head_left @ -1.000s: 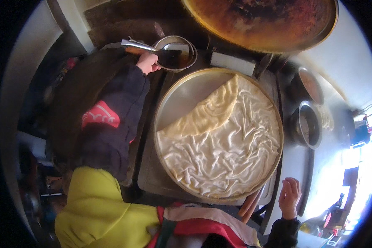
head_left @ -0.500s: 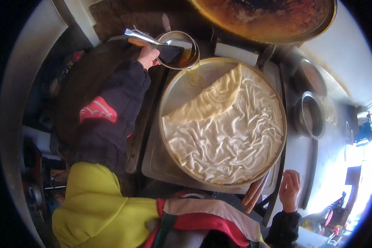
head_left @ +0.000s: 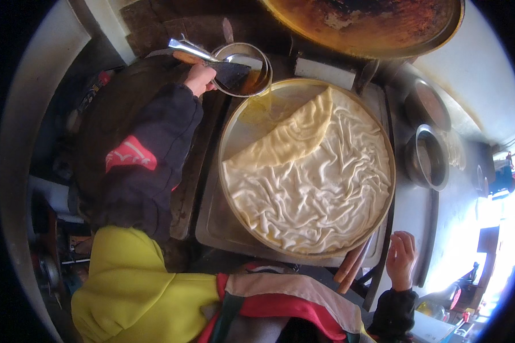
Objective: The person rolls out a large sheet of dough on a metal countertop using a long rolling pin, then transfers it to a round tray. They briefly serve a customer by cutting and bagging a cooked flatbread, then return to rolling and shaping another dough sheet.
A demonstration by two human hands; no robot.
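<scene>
Currently, the head view shows liquid being poured. The left hand [head_left: 199, 79] has its fingers curled tight at the left side of a small round metal pot [head_left: 262, 50]; the exact grip point is hidden. A thin yellow stream [head_left: 269, 94] drops from the pot's lip into a wide, shallow, round metal pan [head_left: 238, 137], forming a yellow puddle [head_left: 254, 111] on its bare upper-left floor. A wrinkled, off-white dough sheet [head_left: 320, 194] covers the rest, with its upper-left edge folded back as a pale yellow flap [head_left: 289, 137].

For a sound pour, keep the tilt slight and the lip inside the pan rim. Sweep slowly along the bare area for an even film, and level the pot before the liquid pools deeply at the fold.

Caution: a silver-handled metal utensil [head_left: 191, 50] and a wooden-handled dark blade [head_left: 233, 75] lean in the pot and may slide if it is tipped steeply. Above the pan, a large scorched brown disc [head_left: 366, 26] limits upward clearance.

The right hand [head_left: 401, 260] is empty, fingers loosely bent, near the grey counter [head_left: 403, 214]. Reddish-brown wooden sticks [head_left: 353, 267] project beside the pan's lower-right rim; a round steel bowl [head_left: 413, 162] stands to its right.
</scene>
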